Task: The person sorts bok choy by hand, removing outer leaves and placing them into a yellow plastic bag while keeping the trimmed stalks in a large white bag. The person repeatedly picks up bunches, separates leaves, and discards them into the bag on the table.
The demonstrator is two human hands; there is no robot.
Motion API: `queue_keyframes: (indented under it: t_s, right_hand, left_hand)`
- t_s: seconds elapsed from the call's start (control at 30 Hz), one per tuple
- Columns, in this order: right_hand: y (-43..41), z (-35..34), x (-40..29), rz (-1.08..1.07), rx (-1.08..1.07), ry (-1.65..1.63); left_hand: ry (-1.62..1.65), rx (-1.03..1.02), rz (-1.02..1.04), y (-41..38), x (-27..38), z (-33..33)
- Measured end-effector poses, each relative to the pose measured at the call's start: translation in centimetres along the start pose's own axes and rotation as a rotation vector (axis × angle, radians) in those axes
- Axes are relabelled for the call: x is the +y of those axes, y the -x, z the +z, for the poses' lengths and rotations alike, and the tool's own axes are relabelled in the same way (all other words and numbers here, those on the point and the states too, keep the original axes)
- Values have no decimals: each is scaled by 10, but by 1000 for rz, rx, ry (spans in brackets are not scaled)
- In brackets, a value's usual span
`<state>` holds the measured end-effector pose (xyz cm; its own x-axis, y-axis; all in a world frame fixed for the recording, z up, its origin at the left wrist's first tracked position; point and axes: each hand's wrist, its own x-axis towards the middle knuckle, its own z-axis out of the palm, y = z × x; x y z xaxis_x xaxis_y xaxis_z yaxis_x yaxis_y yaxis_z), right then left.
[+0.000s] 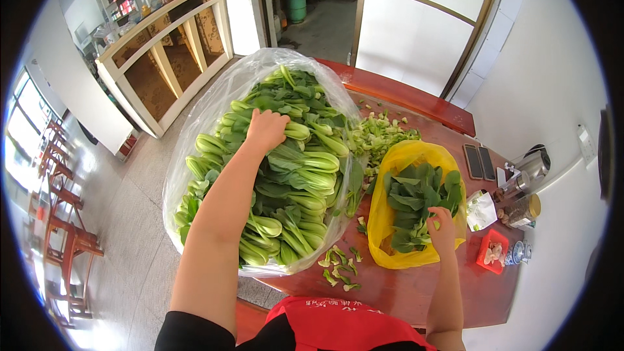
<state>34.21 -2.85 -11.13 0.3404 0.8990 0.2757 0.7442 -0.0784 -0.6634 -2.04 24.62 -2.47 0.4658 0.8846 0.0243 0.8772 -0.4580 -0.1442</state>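
Note:
Many heads of bok choy (312,175) fill a large clear plastic bag (187,122) in front of me. My left hand (267,130) reaches onto the upper part of this pile, its fingers curled at the pale stem of one head; how firmly it grips is unclear. At the right, an open yellow plastic bag (382,234) holds dark green leafy stalks (414,195). Over this bag's right side is my right hand (440,224), fingers bent near the leaves; whether anything is pinched in them is unclear. Trimmed stem pieces and leaves (380,131) lie heaped behind the yellow bag.
Loose trimmings (341,268) lie on the red table (390,287) nearest me. Along its right side are two phones (479,162), a white packet (481,210), a lidded jar (521,210), a metal kettle (536,163) and a red basket (493,251). A red bench (409,100) stands beyond.

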Motion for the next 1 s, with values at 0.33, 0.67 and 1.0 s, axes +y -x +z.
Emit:
queue_keyframes:
  t_s: [0.33, 0.67, 1.0]
  right_hand:
    - [-41, 14, -126, 268, -397, -983]
    - [-25, 44, -179, 283, -239, -1216]
    - [20, 61, -198, 215, -31, -1340]
  left_hand:
    - [45, 746, 498, 56, 72, -85]
    - [1381, 664, -56, 137, 157, -38]
    - [2391, 205, -350, 161, 202, -46]
